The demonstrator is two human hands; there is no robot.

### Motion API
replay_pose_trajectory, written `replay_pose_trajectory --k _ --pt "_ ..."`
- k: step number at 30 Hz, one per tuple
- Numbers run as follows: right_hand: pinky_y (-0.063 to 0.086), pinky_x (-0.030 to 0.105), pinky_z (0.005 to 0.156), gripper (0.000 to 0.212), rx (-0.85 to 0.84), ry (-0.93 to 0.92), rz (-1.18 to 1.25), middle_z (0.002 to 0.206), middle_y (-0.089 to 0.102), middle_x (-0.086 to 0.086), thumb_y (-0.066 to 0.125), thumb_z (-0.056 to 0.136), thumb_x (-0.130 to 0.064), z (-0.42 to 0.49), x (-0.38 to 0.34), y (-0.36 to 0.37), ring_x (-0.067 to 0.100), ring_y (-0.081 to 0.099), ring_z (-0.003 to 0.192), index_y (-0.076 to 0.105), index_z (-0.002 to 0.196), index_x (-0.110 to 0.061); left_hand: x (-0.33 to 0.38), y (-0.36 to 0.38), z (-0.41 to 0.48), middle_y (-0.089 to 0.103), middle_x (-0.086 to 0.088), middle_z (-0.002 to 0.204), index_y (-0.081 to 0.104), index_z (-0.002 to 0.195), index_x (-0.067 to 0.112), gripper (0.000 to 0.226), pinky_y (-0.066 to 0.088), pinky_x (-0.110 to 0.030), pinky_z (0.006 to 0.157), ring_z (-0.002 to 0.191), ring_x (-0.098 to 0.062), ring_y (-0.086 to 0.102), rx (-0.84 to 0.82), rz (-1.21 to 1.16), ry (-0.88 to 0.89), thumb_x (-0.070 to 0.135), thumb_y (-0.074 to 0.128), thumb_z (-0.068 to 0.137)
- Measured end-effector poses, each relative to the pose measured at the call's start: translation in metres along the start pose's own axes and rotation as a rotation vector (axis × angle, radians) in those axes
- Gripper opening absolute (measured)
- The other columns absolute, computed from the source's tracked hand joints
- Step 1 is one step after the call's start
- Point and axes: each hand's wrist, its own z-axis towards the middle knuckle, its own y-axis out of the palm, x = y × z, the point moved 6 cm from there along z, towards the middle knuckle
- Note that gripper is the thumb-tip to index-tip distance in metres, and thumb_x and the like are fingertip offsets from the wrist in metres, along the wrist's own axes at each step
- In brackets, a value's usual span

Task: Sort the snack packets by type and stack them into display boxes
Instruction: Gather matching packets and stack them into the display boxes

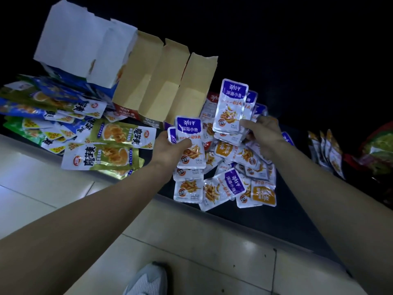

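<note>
Right hand [265, 133] covers pkt stack [230, 103] corner; rt-edge bag [377, 150] dim.

Packet [190, 143] in my left hand [170, 150]: silver-white, purple top band, orange fish print. Stack [230, 107] in my right hand [263, 130]: same purple and silver. Black desk [265, 218]. Near edge: one mustard-banded packet [263, 193] among purple ones. Left edge: olive-green packets [106, 158], white ends, black lettering; blue packets [53, 88] behind. Tan boxes [161, 81], white boxes [72, 39].

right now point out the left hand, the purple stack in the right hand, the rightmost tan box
left hand [170, 149], head view, its back
purple stack [230, 107], head view, top packet's front
rightmost tan box [197, 81], head view, inner wall
</note>
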Motion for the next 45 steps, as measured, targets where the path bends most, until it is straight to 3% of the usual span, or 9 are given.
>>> replay_pose_trajectory --k 4,9,12,14,18,27,32,38,45 --pt "0.056 0.043 0.088 0.026 -0.188 0.084 -0.168 0.106 0.073 0.008 0.072 0.086 -0.018 -0.019 0.023 -0.041 0.029 0.068 0.101 0.068 0.111 -0.010 -0.002 0.014 -0.003 0.070 -0.011 0.104 0.064 0.108 0.009 0.027 0.054 -0.043 0.089 0.095 -0.027 0.068 -0.006 0.024 -0.003 0.006 0.071 0.082" --pt "0.056 0.027 0.066 0.023 -0.233 0.153 -0.333 0.099 0.070 0.011 0.066 0.091 -0.010 -0.042 0.053 -0.057 0.022 0.066 0.086 0.063 0.113 -0.005 -0.009 0.036 -0.007 0.070 -0.008 0.107 0.061 0.117 0.009 0.037 0.053 -0.036 0.081 0.093 -0.024 0.067 -0.026 0.069 -0.024 0.012 0.072 0.083" --pt "0.056 0.034 0.080 0.027 -0.176 0.138 -0.264 0.108 0.070 0.008 0.061 0.093 -0.026 -0.041 0.055 -0.051 0.023 0.067 0.097 0.063 0.116 -0.011 -0.013 0.044 -0.010 0.069 -0.006 0.104 0.060 0.117 0.009 0.035 0.049 -0.028 0.067 0.084 -0.019 0.065 -0.051 0.107 -0.023 0.013 0.072 0.084" --pt "0.054 0.037 0.087 0.042 -0.183 0.114 -0.264 0.111 0.070 0.001 0.071 0.084 -0.041 -0.041 0.053 -0.041 0.021 0.067 0.100 0.062 0.118 -0.018 -0.016 0.046 -0.011 0.069 -0.008 0.106 0.060 0.117 0.008 0.036 0.051 -0.031 0.071 0.090 -0.022 0.066 -0.067 0.133 -0.022 0.012 0.072 0.084" --pt "0.055 0.036 0.086 0.031 -0.181 0.052 -0.363 0.112 0.069 0.005 0.078 0.082 -0.024 -0.040 0.051 -0.031 0.022 0.067 0.098 0.064 0.109 -0.015 -0.018 0.046 -0.011 0.068 -0.008 0.106 0.060 0.118 0.008 0.035 0.050 -0.032 0.072 0.088 -0.021 0.065 -0.078 0.150 -0.011 0.011 0.071 0.085" --pt "0.054 0.033 0.080 0.028 0.035 -0.040 0.086 0.117 0.068 0.011 0.056 0.098 -0.014 -0.039 0.035 -0.078 0.024 0.067 0.102 0.056 0.125 -0.006 -0.022 0.046 -0.008 0.069 -0.010 0.106 0.061 0.118 0.009 0.033 0.053 -0.041 0.085 0.095 -0.026 0.066 -0.098 0.145 -0.010 0.012 0.069 0.086" --pt "0.055 0.037 0.086 0.036 -0.215 0.031 0.143 0.120 0.067 0.011 0.060 0.094 -0.007 -0.053 0.031 -0.051 0.025 0.067 0.106 0.049 0.128 -0.010 -0.021 0.061 -0.013 0.068 0.000 0.098 0.058 0.115 0.017 0.031 0.050 -0.037 0.086 0.096 -0.023 0.064 -0.181 0.080 -0.014 0.012 0.068 0.086" --pt "0.055 0.029 0.088 0.041 -0.338 -0.003 0.014 0.114 0.066 0.000 0.059 0.094 -0.002 -0.069 0.025 0.003 0.016 0.066 0.102 0.050 0.129 -0.019 -0.030 0.074 -0.021 0.070 -0.014 0.113 0.057 0.125 0.013 0.035 0.054 -0.052 0.089 0.102 -0.033 0.068 -0.317 -0.218 -0.203 0.024 0.063 0.092" --pt "0.050 0.050 0.099 0.042 -0.426 0.028 -0.071 0.122 0.065 0.003 0.061 0.093 -0.018 -0.066 0.023 0.032 0.023 0.064 0.110 0.051 0.133 -0.020 -0.029 0.061 -0.012 0.069 -0.006 0.116 0.049 0.132 0.017 0.053 0.053 -0.050 0.093 0.104 -0.025 0.067 -0.277 -0.154 -0.053 0.012 0.071 0.085"
